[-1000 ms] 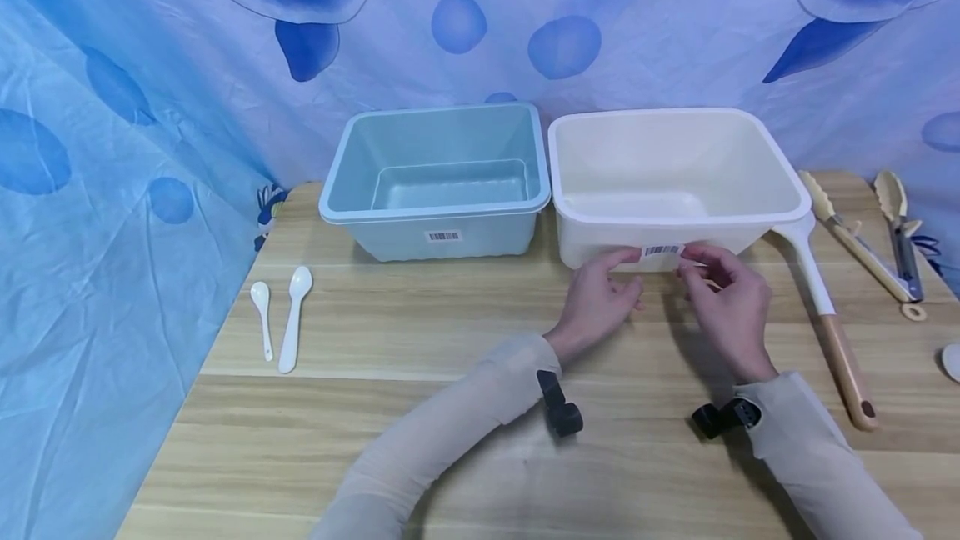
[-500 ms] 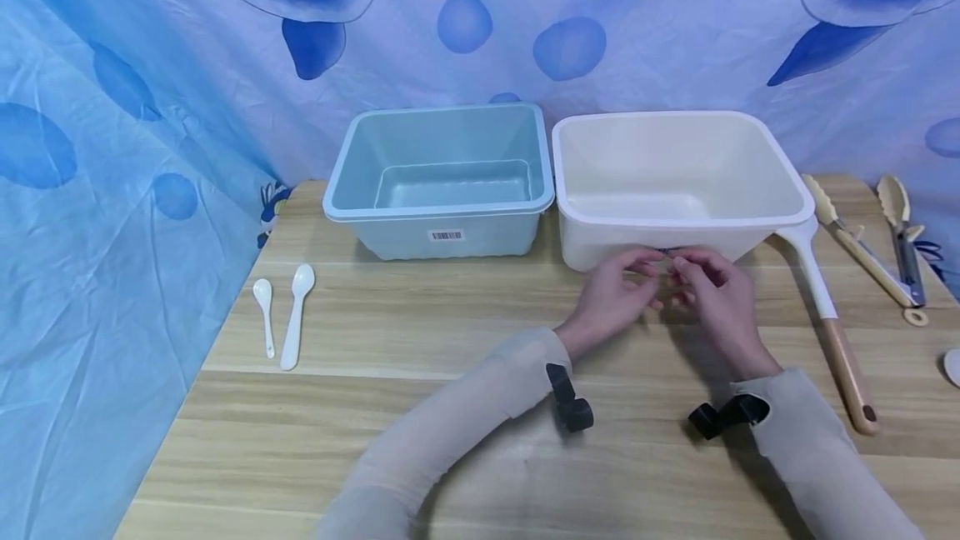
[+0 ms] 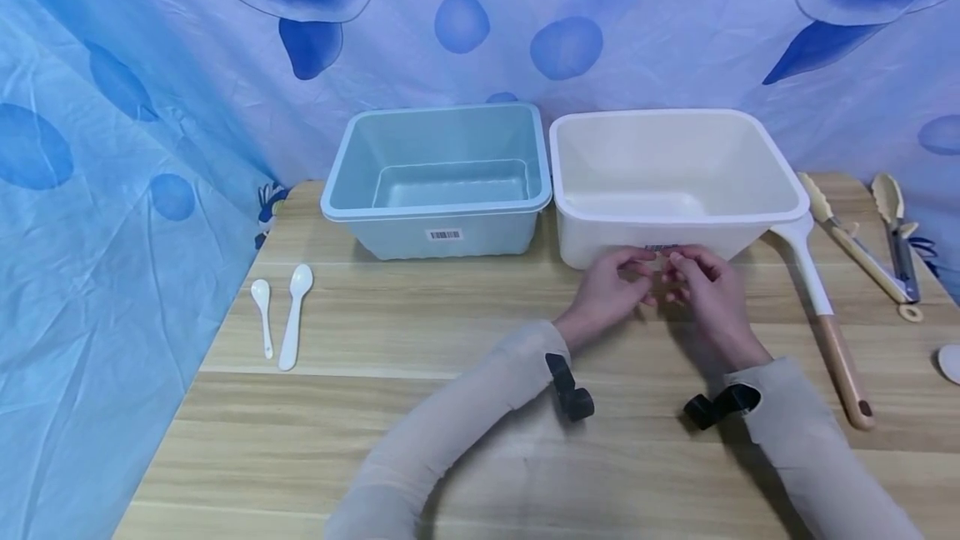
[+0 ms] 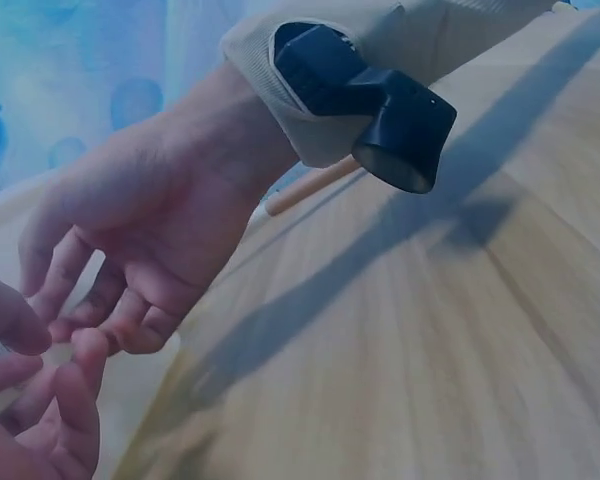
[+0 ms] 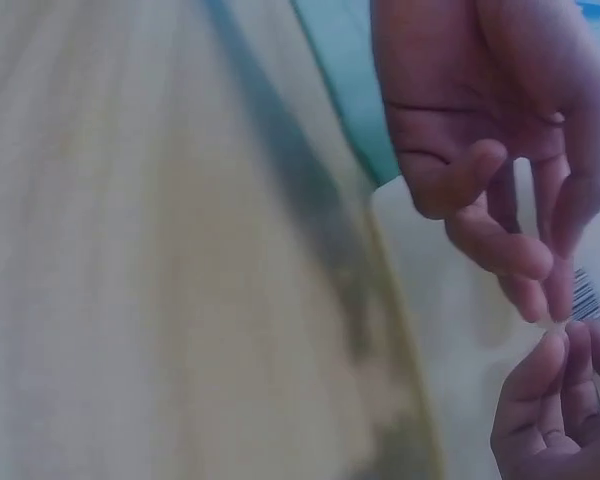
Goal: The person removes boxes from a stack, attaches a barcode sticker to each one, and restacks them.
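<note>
My two hands meet at the front wall of the white bin (image 3: 780, 215). My left hand (image 3: 648, 277) and right hand (image 3: 674, 275) both pinch a small barcode sticker (image 3: 662, 249), fingertips nearly touching each other. In the right wrist view the sticker (image 5: 586, 294) shows beside the left hand (image 5: 540, 290), with the right hand's fingertips (image 5: 558, 352) just under it. The left wrist view has the right hand (image 4: 100, 325) facing the left hand's fingers (image 4: 50, 400). How much of the sticker still clings to the bin is hidden.
A light blue bin (image 3: 435, 211) with its own barcode label stands left of the white one. Two white spoons (image 3: 281, 319) lie at the table's left. A white spatula with a wooden handle (image 3: 825, 315), two tongs (image 3: 873, 244) and a white object (image 3: 951, 361) lie at the right.
A second ago the sticker was stretched flat between my hands. My hands have since come together and the sticker is now bunched between the fingertips.
</note>
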Available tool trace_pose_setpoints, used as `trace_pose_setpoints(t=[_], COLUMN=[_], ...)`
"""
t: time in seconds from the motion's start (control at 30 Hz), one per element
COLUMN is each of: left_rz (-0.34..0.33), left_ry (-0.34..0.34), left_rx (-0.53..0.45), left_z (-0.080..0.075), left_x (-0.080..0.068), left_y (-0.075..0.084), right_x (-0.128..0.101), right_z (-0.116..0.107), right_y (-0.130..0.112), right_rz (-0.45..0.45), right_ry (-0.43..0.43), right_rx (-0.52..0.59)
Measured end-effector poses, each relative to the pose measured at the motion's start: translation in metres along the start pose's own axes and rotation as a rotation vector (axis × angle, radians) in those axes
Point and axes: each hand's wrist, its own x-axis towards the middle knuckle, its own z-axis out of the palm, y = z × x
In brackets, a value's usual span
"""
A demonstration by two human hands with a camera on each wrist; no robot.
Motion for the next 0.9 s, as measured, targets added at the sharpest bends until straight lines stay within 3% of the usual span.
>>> trace_pose_setpoints(t=[0.17,0.37,0.53,0.63,0.77,0.9], left_rz=[0.005,-0.014,-0.045,0.0,0.098,0.174], left_ry=[0.003,0.015,0.018,-0.01,-0.066,-0.092], left_rx=[-0.008,0.008,-0.039,-0.066,-0.03,0.029], left_z=[-0.002,0.0,0.001,-0.003,-0.022,-0.055], left_x=[0.001,0.0,-0.007,-0.014,-0.027,-0.045], left_y=[0.004,0.001,0.004,0.011,0.021,0.031], right_x=[0.001,0.0,-0.003,-0.008,-0.02,-0.03], right_z=[0.002,0.001,-0.003,-0.003,0.0,0.002], right_y=[-0.005,0.001,0.005,0.002,-0.01,-0.033], right_rz=[-0.036,0.006,-0.004,-0.109,-0.335,-0.507], right_ry=[-0.01,-0.044,-0.092,-0.12,-0.175,-0.237], right_rx=[0.054,0.023,-0.025,-0.212,-0.496,-0.582])
